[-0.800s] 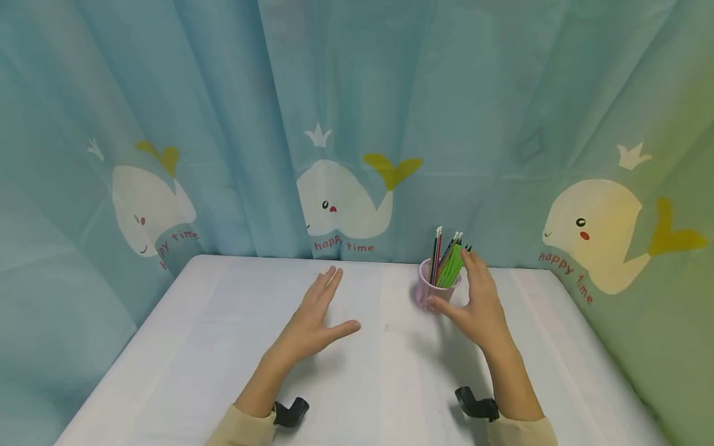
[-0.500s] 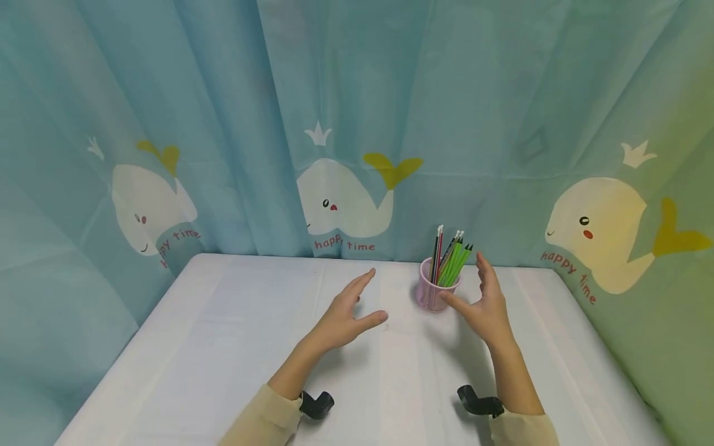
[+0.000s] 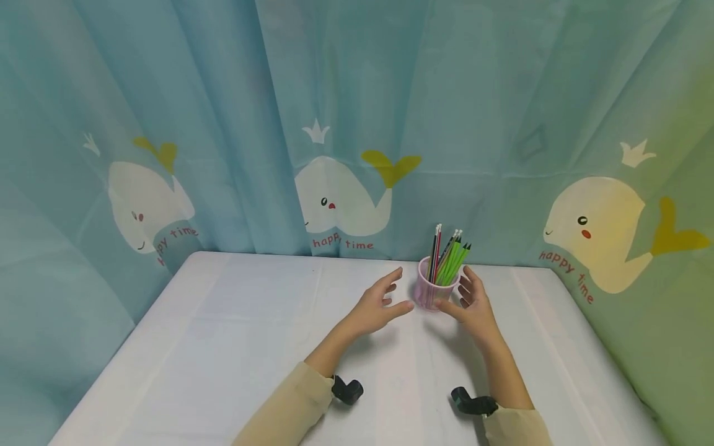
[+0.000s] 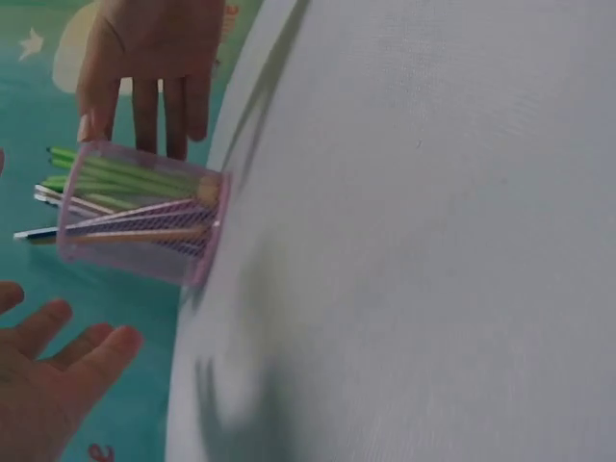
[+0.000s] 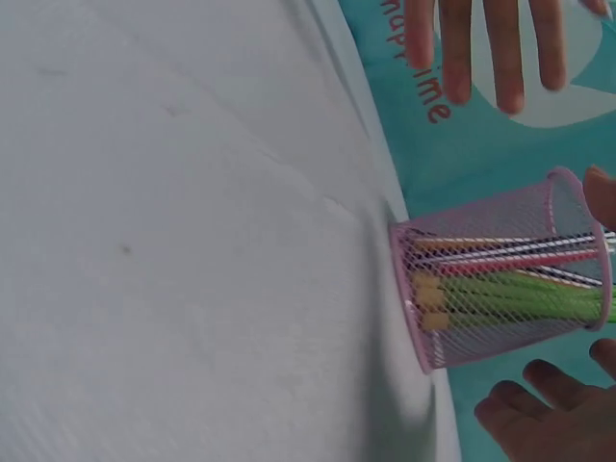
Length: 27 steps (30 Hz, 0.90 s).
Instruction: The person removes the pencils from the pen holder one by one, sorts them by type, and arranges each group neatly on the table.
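Observation:
A pink mesh pencil cup (image 3: 428,296) stands upright near the table's back edge. Green pencils (image 3: 453,266) and several dark and striped pencils (image 3: 435,254) lean inside it. My left hand (image 3: 375,310) is just left of the cup, fingers extended and thumb apart; a gap separates it from the cup in the left wrist view. On the other side, my right hand (image 3: 476,310) is spread around the cup's right, its thumb in front of the mesh. Its fingers (image 5: 529,399) are apart from the mesh in the right wrist view; whether the thumb touches the rim I cannot tell.
A white-covered table (image 3: 240,334) lies under both arms. Behind it hangs a blue-green curtain (image 3: 474,124) printed with white whales, close to the cup. Black wrist mounts (image 3: 348,391) stick out inward from both sleeves.
My left hand has moved right and slightly forward, up to the cup's left side. The right hand shifted right, then back left beside the cup. The cup has stayed in place.

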Available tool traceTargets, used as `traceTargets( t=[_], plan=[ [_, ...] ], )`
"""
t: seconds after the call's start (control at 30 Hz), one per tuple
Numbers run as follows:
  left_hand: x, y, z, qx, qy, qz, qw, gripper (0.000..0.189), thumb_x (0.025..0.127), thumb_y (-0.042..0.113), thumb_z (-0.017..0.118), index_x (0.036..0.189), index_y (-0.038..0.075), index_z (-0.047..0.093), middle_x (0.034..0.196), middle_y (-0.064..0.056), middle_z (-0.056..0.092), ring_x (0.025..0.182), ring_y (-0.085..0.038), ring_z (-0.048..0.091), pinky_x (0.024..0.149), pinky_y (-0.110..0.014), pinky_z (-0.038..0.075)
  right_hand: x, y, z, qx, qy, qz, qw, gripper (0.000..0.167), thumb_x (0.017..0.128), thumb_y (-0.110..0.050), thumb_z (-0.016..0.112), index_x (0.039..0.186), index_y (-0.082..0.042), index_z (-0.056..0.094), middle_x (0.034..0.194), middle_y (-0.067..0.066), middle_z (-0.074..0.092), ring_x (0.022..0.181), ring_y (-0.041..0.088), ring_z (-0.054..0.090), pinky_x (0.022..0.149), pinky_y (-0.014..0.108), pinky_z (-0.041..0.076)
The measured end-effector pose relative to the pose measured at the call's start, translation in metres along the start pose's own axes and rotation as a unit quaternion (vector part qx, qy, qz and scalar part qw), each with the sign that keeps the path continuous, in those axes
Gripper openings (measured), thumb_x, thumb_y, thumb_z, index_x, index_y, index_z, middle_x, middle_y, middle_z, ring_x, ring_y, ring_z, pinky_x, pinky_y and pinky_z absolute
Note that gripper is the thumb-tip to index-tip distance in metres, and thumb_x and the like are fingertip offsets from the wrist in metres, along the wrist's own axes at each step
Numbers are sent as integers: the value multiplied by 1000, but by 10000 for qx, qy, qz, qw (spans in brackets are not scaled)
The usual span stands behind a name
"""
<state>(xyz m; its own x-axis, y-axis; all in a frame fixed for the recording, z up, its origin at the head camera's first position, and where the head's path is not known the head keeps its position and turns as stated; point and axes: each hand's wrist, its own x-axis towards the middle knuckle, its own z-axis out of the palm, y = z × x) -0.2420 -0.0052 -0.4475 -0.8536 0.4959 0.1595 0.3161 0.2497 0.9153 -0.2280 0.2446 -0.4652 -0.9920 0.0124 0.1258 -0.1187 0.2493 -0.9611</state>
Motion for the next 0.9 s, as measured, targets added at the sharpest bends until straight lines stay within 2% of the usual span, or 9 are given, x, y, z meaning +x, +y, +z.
traceTargets(
  t=[0.37, 0.53, 0.67, 0.9],
  plan=[
    [23, -12, 20, -206, -36, -298, 9993, 82, 95, 30, 69, 159, 9, 22, 160, -17, 32, 141, -37, 41, 110, -45, 45, 0, 4, 11, 54, 124, 122, 9998, 99, 86, -14, 79, 160, -10, 13, 159, 24, 28, 145, 44, 31, 119, 55, 28],
    [30, -13, 28, -340, -35, -460, 9984, 77, 95, 29, 69, 158, 12, 27, 159, -11, 36, 140, -37, 43, 109, -48, 46, 1, 7, 12, 172, 97, 288, 9994, 93, 88, -14, 77, 158, -8, 17, 159, 24, 28, 145, 43, 32, 120, 52, 28],
    [31, -14, 32, -326, -17, -391, 9987, 72, 94, 29, 70, 156, 18, 34, 157, -6, 40, 138, -36, 46, 107, -51, 46, 0, 8, 13, 286, 61, 404, 9988, 90, 89, -16, 76, 158, -9, 19, 160, 22, 28, 145, 42, 33, 117, 47, 33],
    [32, -14, 34, -414, 10, -275, 9988, 71, 93, 27, 71, 154, 16, 37, 156, -6, 43, 135, -33, 50, 108, -53, 45, 0, 9, 13, 272, 124, 423, 9987, 88, 88, -15, 77, 156, -7, 21, 157, 24, 32, 141, 43, 38, 113, 49, 38]
  ],
)
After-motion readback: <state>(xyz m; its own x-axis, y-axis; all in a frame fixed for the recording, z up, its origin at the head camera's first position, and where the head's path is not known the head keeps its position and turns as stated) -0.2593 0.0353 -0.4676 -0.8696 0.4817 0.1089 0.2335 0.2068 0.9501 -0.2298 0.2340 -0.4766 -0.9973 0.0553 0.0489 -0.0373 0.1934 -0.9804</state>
